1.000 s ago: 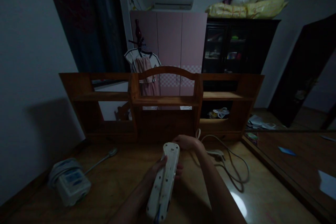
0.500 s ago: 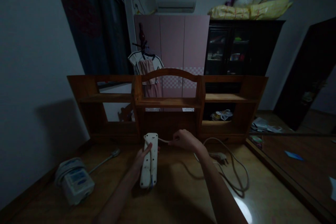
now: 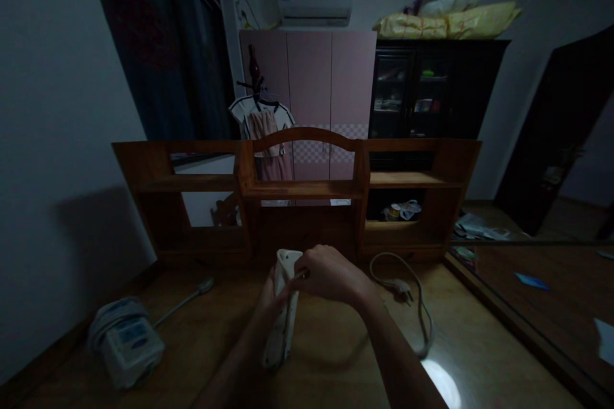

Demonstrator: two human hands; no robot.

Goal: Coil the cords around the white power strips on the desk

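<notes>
A white power strip (image 3: 275, 345) is tilted up above the wooden surface, its screw-dotted back showing in part. My left hand (image 3: 271, 297) grips it from the left side, thumb across the back. At the strip's upper end my right hand (image 3: 329, 271) is closed in a pinch on the strip's pale cord, pressed close against the back. The fingertips of that hand are partly hidden. More of the cord (image 3: 422, 307) lies in a loop to the right, with its plug (image 3: 400, 289) beside it.
On the left sits a white box (image 3: 132, 345) with a cord wrapped round it; its plug (image 3: 205, 285) lies apart. A wooden shelf unit (image 3: 302, 190) stands across the back. A raised wooden edge (image 3: 499, 316) runs along the right, and a light spot falls at the front.
My right hand has moved left with the cord, from out to the side to against the strip. The strip has turned onto its edge, and the cord loop has shrunk.
</notes>
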